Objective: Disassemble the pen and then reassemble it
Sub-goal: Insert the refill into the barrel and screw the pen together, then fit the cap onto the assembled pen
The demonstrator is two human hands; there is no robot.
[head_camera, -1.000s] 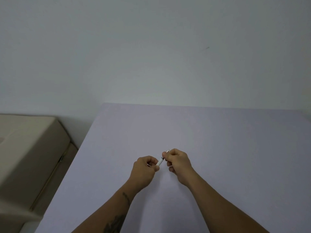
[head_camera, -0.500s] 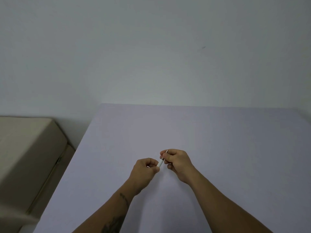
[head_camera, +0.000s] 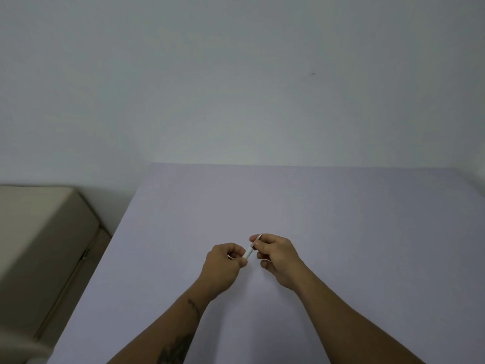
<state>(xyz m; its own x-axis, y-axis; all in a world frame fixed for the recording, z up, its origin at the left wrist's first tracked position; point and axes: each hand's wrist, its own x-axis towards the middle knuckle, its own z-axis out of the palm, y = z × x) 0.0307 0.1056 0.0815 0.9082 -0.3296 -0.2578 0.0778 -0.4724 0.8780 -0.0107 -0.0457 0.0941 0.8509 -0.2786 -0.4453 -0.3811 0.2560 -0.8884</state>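
We note the counter point(head_camera: 341, 219) bare apart from the hands; no containers and no loose parts are in view. Beside it at left stands a beige bed point(head_camera: 39, 232). Above the counter's near middle, the left hand point(head_camera: 223, 261) and right hand point(head_camera: 275, 254) share one pen point(head_camera: 250, 250), held off the surface. Left fingers point(head_camera: 240, 252) are closed on the white barrel end; right fingers point(head_camera: 258, 239) pinch the metal tip end. We judge the step to be twisting at the joint, though unscrewing or tightening cannot be told. The next move calls for steady counter-rotation and a firm hold on small pieces
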